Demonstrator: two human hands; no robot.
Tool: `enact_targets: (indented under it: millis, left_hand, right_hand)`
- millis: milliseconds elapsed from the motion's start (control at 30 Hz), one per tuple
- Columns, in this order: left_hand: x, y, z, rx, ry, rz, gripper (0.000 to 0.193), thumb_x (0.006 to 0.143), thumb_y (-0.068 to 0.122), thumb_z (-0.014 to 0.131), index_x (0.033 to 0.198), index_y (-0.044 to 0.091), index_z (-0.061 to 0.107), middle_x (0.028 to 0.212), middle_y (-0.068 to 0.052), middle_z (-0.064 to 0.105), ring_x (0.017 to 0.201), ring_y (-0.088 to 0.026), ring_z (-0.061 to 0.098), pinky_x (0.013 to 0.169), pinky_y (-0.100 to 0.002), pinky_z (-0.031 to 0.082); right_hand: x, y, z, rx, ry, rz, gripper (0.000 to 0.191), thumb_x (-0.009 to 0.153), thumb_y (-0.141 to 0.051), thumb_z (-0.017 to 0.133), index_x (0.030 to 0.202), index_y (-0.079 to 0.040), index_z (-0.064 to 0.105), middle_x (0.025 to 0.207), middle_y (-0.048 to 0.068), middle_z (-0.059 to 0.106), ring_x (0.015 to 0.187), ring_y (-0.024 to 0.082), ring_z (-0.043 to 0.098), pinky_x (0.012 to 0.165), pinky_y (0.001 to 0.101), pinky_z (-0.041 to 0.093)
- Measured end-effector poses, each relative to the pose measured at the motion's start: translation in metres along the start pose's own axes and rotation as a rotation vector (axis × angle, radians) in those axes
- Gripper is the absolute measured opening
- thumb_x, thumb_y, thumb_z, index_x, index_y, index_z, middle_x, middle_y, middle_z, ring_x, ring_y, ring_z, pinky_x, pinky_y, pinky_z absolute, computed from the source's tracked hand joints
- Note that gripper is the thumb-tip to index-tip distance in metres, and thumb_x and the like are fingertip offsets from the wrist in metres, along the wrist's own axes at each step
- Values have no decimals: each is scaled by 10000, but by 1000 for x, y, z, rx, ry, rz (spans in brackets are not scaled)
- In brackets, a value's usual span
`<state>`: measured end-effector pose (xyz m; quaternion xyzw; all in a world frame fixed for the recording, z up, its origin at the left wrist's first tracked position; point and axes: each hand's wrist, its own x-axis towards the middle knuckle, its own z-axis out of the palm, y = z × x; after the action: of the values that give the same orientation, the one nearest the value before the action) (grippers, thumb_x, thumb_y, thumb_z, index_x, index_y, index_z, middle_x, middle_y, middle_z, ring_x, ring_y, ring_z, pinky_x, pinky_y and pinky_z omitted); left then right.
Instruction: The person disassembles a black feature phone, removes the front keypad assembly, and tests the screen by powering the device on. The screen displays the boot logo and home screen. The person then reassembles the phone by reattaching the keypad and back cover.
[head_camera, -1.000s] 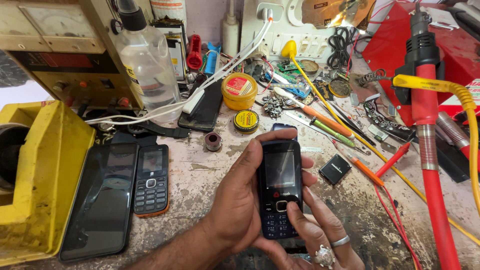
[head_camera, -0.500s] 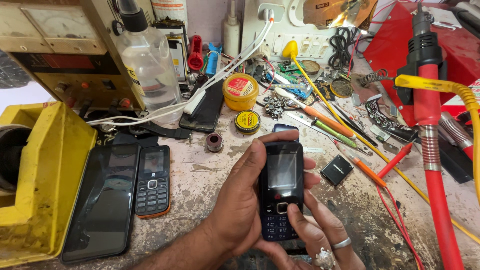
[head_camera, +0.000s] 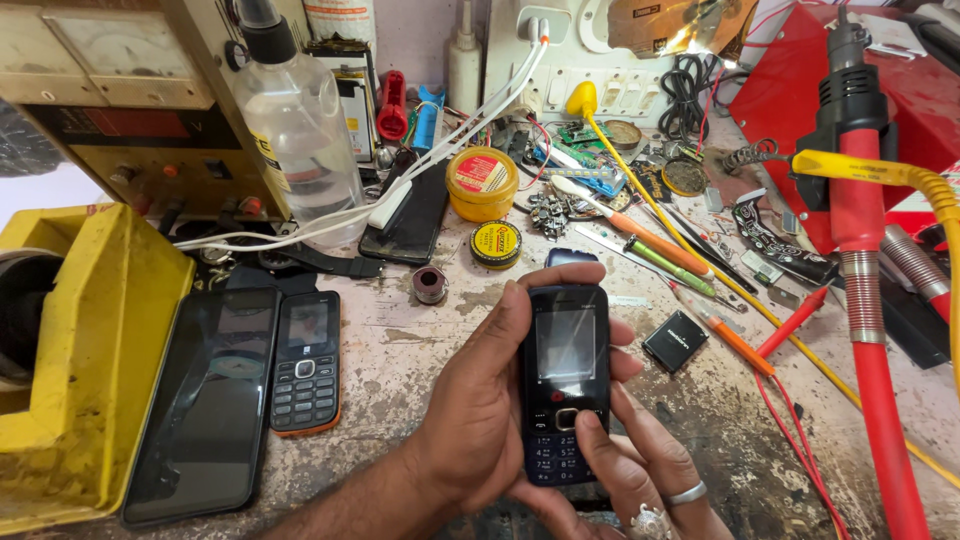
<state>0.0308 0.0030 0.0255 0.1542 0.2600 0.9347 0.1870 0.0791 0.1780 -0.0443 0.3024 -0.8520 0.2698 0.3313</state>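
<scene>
The right hand (head_camera: 640, 470) is cut off by the bottom edge at five o'clock, its wrist out of view. The left hand (head_camera: 480, 420) hides the left flank of the keypad phone (head_camera: 563, 385). The yellow box (head_camera: 80, 350) at nine o'clock runs off the left edge. The red tool (head_camera: 870, 330) at three o'clock leaves at the bottom.

Low in the middle of the frame, the left hand (head_camera: 480, 430) grips a dark blue keypad phone (head_camera: 565, 385) upright, its screen lit pale. The right hand (head_camera: 645, 475), wearing rings, presses a thumb on the round centre key. At lower left lie a black smartphone (head_camera: 205, 400) and a second keypad phone (head_camera: 306, 362).
</scene>
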Motion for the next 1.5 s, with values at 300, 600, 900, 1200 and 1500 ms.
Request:
enact_targets:
  millis: [300, 600, 900, 1200, 1500]
  left_hand:
    - [-1, 0, -2, -1, -20, 5, 615, 1102, 525, 346, 1494, 68, 473, 1174, -169, 643, 1071, -234, 671, 936, -391, 579]
    - [0, 0, -4, 28, -24, 54, 616, 1099, 532, 356, 1486, 68, 475, 1177, -175, 648, 1054, -241, 672, 945, -402, 575]
    - [2, -2, -3, 45, 66, 15, 585, 1067, 513, 372, 1460, 92, 476, 1166, -171, 647, 1053, -251, 676, 953, -439, 579]
    - [2, 2, -7, 46, 20, 82, 619, 1093, 522, 361, 1488, 56, 461, 1168, -175, 636, 1020, -248, 665, 899, -428, 588]
    - [2, 1, -6, 59, 21, 102, 631, 1089, 524, 371, 1490, 46, 462, 1171, -180, 637, 1033, -250, 667, 926, -427, 589]
  right_hand:
    - [-2, -3, 1, -61, 17, 21, 824, 657, -315, 958, 1284, 35, 555, 1357, 153, 565, 1136, 153, 685, 987, 270, 565]
    - [4, -18, 5, 284, 166, 148, 719, 724, -295, 944, 1321, -78, 607, 1420, 108, 569, 1277, 201, 652, 1052, 328, 578]
    - [64, -29, -28, -153, 8, 118, 499, 856, -95, 703, 1340, -212, 672, 865, 137, 734, 775, 270, 757, 662, 371, 584]
    - [69, -37, -26, -192, -84, 58, 518, 746, -80, 722, 1239, -238, 741, 646, 9, 692, 520, 173, 678, 519, 362, 547]
    - [61, -39, -23, -218, -53, 116, 492, 745, -103, 778, 1220, -231, 763, 558, 7, 594, 463, 158, 626, 481, 356, 524]
